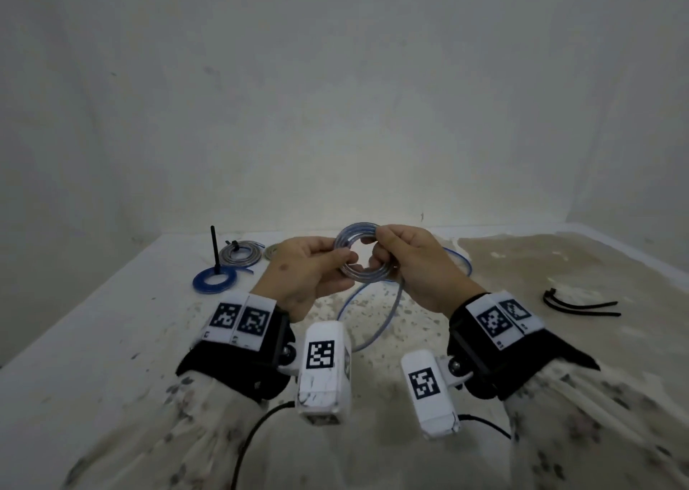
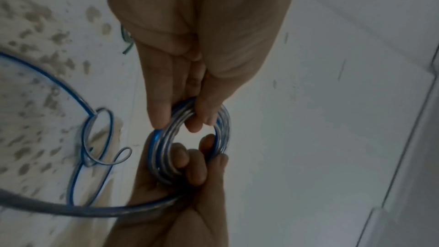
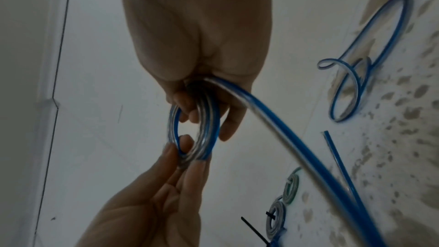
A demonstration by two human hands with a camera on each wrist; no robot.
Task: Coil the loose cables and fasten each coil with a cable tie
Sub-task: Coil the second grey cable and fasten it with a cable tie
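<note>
Coiling is the step in hand: the blue-and-clear cable coil (image 1: 359, 253) is held upright above the middle of the bench (image 1: 112, 340), its ring facing the person. The left hand (image 1: 309, 269) pinches its left rim and the right hand (image 1: 414, 262) its right. Its loose tail (image 1: 376, 322) hangs toward the near edge. Next, I judge, that tail needs winding on, then a cable tie (image 1: 581, 305) from the right side.

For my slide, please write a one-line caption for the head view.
Both hands, left hand and right hand, wind a blue-striped cable coil; spare cable ties wait nearby.
</note>
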